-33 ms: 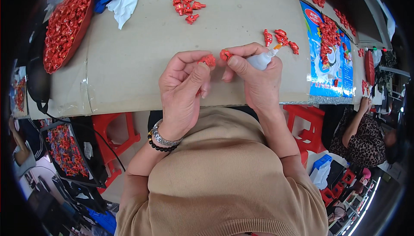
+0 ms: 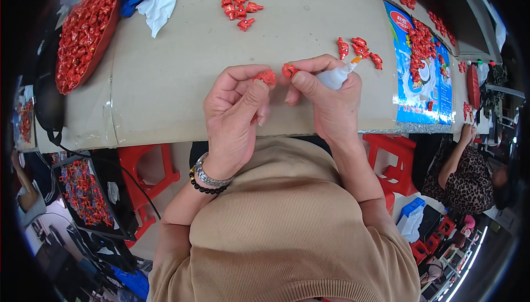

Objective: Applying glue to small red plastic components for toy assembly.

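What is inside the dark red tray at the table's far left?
The dark red tray is heaped with small red pieces, like those each hand pinches. The heap covers the tray's bottom, so nothing beneath it can be seen; only the rim shows.

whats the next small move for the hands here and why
Probably bring the two small red pieces together. The left hand pinches one red piece and the right hand pinches another, tips nearly touching, with the white squeeze bottle tucked in the right palm.
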Demonstrator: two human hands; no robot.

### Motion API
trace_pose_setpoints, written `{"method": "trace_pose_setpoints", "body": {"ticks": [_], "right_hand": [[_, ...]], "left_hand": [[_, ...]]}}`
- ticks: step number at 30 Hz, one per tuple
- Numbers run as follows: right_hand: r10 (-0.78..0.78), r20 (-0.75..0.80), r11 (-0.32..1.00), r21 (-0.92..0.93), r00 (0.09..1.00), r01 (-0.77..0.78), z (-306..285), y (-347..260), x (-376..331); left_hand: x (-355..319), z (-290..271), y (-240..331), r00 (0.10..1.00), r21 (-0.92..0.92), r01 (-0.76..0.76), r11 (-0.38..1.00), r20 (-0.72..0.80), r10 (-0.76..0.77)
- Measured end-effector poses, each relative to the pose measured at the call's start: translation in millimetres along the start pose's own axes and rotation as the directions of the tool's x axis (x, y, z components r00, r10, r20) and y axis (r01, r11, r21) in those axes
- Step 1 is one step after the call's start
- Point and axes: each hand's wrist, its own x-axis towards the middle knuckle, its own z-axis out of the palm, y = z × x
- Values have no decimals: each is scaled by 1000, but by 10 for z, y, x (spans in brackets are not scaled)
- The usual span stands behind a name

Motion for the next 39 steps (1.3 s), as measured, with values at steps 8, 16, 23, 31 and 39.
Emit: {"method": "trace_pose_setpoints", "body": {"ticks": [8,16,23,31,39], "right_hand": [[-204,-32,955,-225,978,192,-2,-19,-23],[-534,206,692,-451,820,564,17,13,25],[-542,269,635,-489,796,598,22,38,17],[-406,164,771,-467,899,433,42,134,-44],[-383,160,796,-443,910,413,7,271,-52]], "left_hand": [[-10,10,32,994,-60,111,992,9,-110],[-18,-14,46,994,76,113,991,4,-113],[-25,-19,14,999,120,49,992,-10,-48],[-30,-34,-46,1000,144,-20,989,4,20],[-48,-62,-85,999,160,-43,986,25,39]]}}
